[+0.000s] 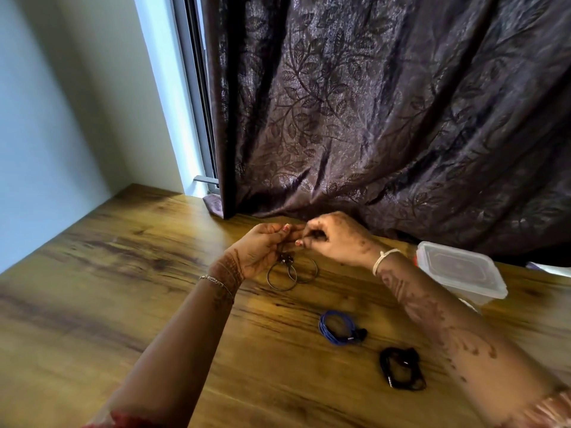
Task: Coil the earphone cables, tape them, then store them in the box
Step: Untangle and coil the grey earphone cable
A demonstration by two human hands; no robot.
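My left hand (262, 250) and my right hand (336, 239) meet above the wooden table (123, 288), both pinching a grey earphone cable (282, 278) whose loops hang below the fingers and touch the table. A coiled blue earphone cable (336, 329) lies on the table nearer to me. To its right and closer still lies a coiled black earphone cable (401, 367). A clear plastic box (460, 271) with its lid on stands at the right. No tape can be made out.
A dark patterned curtain (386, 118) hangs behind the table and rests on its far edge. A pale wall (46, 118) and a window frame (191, 88) are at the left. Something white (550, 268) shows beyond the box.
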